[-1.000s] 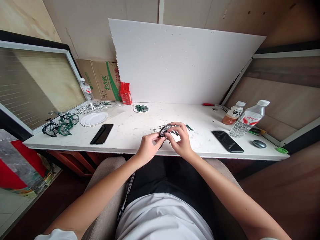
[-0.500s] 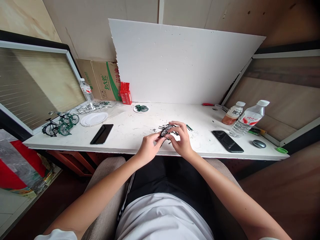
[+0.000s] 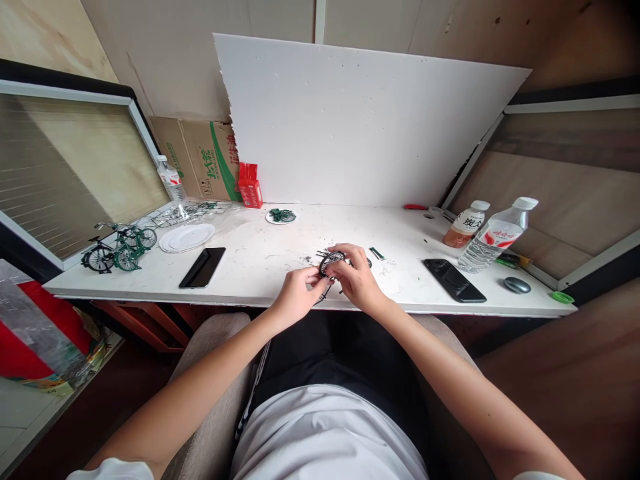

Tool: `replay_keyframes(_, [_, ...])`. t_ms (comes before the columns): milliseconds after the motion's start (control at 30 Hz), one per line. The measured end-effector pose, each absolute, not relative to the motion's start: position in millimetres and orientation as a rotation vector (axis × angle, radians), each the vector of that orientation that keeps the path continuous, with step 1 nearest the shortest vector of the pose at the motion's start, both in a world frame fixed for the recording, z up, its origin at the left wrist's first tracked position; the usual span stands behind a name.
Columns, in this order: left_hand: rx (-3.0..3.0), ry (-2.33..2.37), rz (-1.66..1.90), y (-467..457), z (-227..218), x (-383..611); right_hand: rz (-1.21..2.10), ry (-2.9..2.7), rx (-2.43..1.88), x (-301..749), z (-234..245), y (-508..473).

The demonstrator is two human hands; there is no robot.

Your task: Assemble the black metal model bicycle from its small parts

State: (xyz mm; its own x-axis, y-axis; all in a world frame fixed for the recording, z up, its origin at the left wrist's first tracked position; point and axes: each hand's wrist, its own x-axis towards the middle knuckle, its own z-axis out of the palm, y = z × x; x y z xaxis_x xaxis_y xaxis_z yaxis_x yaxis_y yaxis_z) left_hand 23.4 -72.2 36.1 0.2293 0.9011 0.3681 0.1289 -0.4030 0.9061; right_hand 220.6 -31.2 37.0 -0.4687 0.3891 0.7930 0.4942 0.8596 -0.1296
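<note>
Between my two hands, just above the front edge of the white table (image 3: 240,267), is a black model bicycle (image 3: 332,263) with a spoked wheel turned up toward me. My left hand (image 3: 299,291) is closed on its near left side, thumb and fingers pinching it. My right hand (image 3: 361,280) grips it from the right, fingers bent over the wheel. Part of the frame and a second wheel are partly hidden by my right hand. Small dark pieces lie behind my hands, and a green strip-like part (image 3: 377,253) rests to their right.
Finished-looking model bicycles (image 3: 120,248) stand at left, near white plates (image 3: 187,237) and a phone (image 3: 203,268). A small plate with green parts (image 3: 281,216) lies at the back. At right are a black phone (image 3: 454,280), bottles (image 3: 500,235) and a mouse (image 3: 517,285).
The black model bicycle has been turned, so its wheel faces me more and a thin part now shows below my left fingers. My right fingers have curled lower over the wheel.
</note>
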Motion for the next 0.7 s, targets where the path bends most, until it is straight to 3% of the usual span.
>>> replay_keyframes(700, [1.746, 0.926, 1.211, -71.8, 41.8, 19.7, -0.058, -2.066, -0.583, 215.9, 38.2, -34.5])
